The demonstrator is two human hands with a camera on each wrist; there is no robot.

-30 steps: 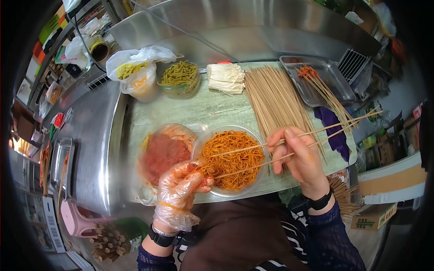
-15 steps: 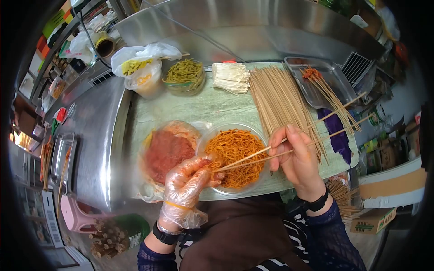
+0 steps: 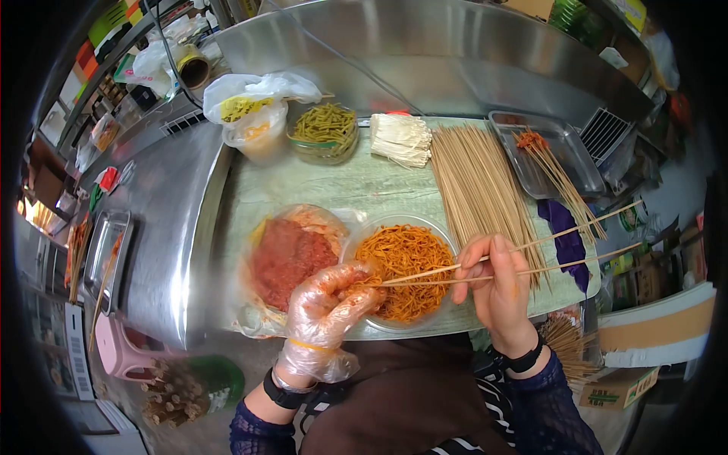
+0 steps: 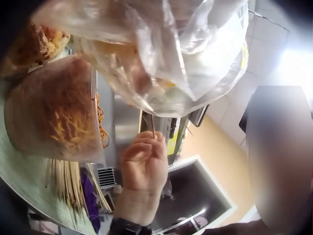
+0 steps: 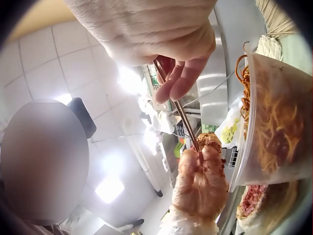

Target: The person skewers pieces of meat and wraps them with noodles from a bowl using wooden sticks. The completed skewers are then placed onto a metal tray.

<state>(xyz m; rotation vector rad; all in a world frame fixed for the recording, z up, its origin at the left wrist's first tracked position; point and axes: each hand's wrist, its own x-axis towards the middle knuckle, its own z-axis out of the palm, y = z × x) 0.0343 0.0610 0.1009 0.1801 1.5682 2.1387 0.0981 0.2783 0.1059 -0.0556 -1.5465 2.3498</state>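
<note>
The left hand, in a clear plastic glove with a yellow band, pinches a small orange clump at the tips of two wooden skewers. The bare right hand holds both skewers partway along; their tips meet at the gloved fingers and their far ends spread apart to the right. Below the skewers stands a round tub of orange shreds. Left of it, a bowl of red minced filling is partly behind the glove. In the right wrist view the gloved fingers close round the skewer tips.
Loose skewers lie right of centre, beside white enoki mushrooms and a bowl of green beans. A metal tray holds filled skewers at the back right. A purple cloth lies near the right edge.
The two skewers' tips, apart a second ago, have come together at the gloved fingers. The view has shifted, so the table appears further right and slightly lower.
</note>
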